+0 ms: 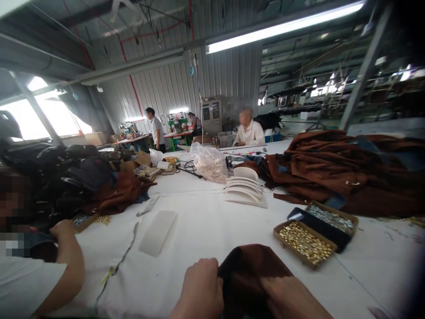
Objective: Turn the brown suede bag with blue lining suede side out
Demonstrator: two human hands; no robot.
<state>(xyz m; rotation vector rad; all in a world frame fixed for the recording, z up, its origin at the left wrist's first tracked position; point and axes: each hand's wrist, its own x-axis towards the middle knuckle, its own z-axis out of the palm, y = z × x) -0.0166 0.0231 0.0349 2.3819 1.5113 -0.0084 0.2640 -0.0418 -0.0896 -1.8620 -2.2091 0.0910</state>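
Note:
My left hand is closed around the near-left edge of a dark brown fabric piece at the bottom centre of the white table. My right hand lies flat on top of the same piece, its fingers pointing left. Both hands are cut off by the frame's lower edge.
Trays of gold studs and silver studs sit to the right. A brown garment pile lies behind them. A white pad, stacked white pieces and a plastic bag are ahead. A co-worker's arm rests at left.

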